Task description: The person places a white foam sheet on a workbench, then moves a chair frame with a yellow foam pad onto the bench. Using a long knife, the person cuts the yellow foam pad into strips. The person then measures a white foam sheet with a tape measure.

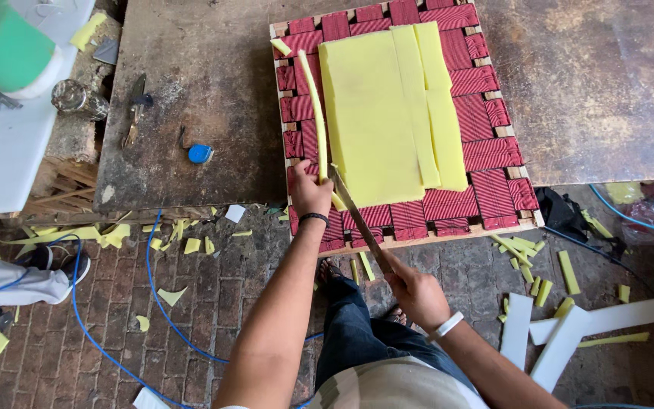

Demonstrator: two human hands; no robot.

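Note:
A wooden frame with woven red webbing (pixel 486 144) lies on a worn workbench. Yellow foam sheets (pixel 376 121) rest on the webbing. My left hand (pixel 309 191) grips the near end of a thin yellow foam strip (pixel 315 106) that is partly cut away from the sheet's left edge. My right hand (pixel 416 291) holds the handle of a long knife (pixel 359 221), whose blade points up into the near left corner of the foam.
Scissors (pixel 135 110), a blue tape measure (pixel 200 154) and a metal can (pixel 77 97) sit left on the bench (pixel 206 91). A green roll (pixel 5 45) is at top left. Foam scraps, a blue cable (pixel 115 356) and white offcuts (pixel 569 329) litter the brick floor. Another person's shoe (pixel 62 261) is at left.

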